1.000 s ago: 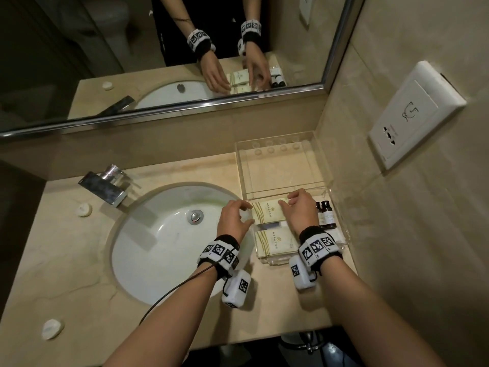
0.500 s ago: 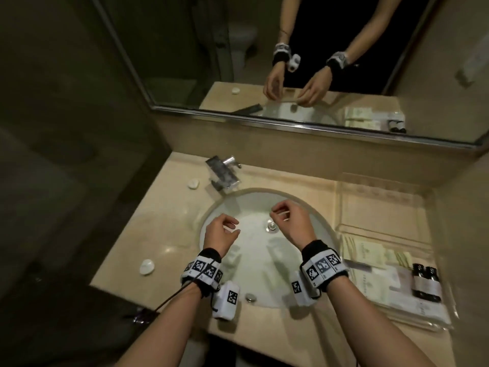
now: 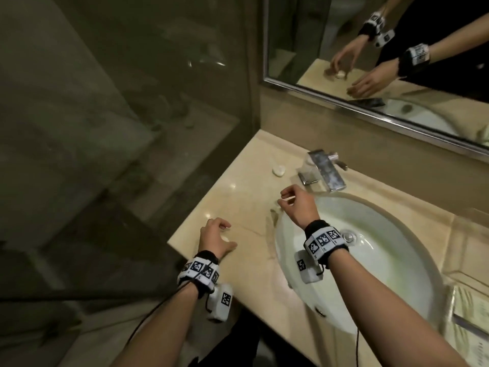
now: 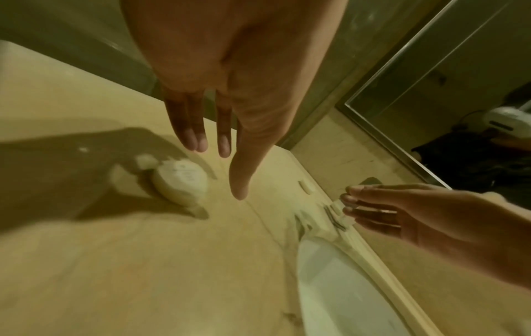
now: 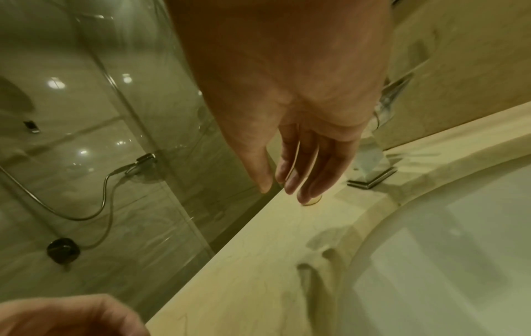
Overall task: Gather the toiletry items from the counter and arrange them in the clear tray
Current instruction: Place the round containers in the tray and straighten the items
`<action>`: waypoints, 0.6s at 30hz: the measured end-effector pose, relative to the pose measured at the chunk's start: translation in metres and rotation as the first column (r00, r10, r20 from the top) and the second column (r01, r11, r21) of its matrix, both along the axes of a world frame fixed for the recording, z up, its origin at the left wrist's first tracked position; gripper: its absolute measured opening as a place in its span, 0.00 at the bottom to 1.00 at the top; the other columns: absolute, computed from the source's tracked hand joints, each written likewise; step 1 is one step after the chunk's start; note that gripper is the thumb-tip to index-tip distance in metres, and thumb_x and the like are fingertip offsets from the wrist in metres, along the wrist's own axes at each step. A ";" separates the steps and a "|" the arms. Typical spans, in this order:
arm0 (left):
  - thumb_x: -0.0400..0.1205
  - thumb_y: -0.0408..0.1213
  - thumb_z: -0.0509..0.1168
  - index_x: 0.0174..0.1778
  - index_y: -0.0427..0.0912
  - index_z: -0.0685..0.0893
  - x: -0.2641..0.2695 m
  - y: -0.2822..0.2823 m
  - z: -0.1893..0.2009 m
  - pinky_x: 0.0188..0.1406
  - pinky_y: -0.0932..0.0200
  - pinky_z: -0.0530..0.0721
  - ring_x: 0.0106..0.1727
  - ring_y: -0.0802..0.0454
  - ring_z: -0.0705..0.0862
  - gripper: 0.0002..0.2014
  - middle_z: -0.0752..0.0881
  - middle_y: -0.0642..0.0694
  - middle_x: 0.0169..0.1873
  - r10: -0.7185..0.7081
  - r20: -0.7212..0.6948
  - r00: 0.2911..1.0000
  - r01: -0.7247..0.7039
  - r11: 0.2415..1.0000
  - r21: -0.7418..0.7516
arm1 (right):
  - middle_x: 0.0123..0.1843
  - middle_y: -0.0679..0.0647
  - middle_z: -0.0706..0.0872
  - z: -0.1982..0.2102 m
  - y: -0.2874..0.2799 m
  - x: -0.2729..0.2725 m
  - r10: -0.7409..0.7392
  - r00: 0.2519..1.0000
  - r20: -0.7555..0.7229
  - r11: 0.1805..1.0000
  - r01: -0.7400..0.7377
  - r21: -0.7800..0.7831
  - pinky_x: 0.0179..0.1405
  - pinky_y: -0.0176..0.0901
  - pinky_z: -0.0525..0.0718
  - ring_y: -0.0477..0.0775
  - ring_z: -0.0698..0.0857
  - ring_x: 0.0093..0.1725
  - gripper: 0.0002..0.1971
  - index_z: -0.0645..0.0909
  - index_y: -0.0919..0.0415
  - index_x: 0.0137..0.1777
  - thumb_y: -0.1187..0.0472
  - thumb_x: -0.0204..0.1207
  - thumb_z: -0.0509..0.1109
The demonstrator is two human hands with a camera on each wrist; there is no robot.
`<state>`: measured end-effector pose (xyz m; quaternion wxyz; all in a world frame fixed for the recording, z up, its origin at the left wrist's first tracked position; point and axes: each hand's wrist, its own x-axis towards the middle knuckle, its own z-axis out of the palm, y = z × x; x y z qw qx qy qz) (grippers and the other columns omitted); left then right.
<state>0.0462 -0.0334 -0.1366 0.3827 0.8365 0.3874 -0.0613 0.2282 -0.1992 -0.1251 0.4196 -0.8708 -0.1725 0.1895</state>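
Note:
A round white soap (image 4: 181, 181) lies near the counter's front left corner, also seen as the soap (image 3: 225, 238) in the head view. My left hand (image 3: 229, 235) hovers just over it with spread fingers (image 4: 198, 141) and holds nothing. A second white soap (image 3: 279, 170) sits by the faucet. My right hand (image 3: 284, 200) hangs empty over the counter left of the sink, its straight fingertips (image 5: 304, 195) short of that soap. The clear tray (image 3: 473, 234) shows at the far right edge with pale packets (image 3: 471, 311) in it.
A chrome faucet (image 3: 324, 169) stands behind the white sink (image 3: 383, 274). A glass shower wall (image 3: 132, 128) borders the counter's left edge (image 3: 211, 186). A mirror (image 3: 344, 49) hangs above the back wall.
Both hands left the tray, crossed the sink and now hang over the left counter. The view swung left, so the tray slid to the right edge.

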 end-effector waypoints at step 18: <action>0.65 0.34 0.80 0.47 0.48 0.84 0.052 0.046 -0.018 0.49 0.52 0.86 0.44 0.49 0.85 0.17 0.87 0.47 0.46 0.009 0.223 0.975 0.017 0.994 -0.112 | 0.84 0.59 0.62 -0.034 0.082 0.067 0.083 0.985 0.152 0.921 -0.018 -0.389 0.79 0.56 0.68 0.66 0.69 0.77 0.39 0.62 0.60 0.81 0.64 0.72 0.76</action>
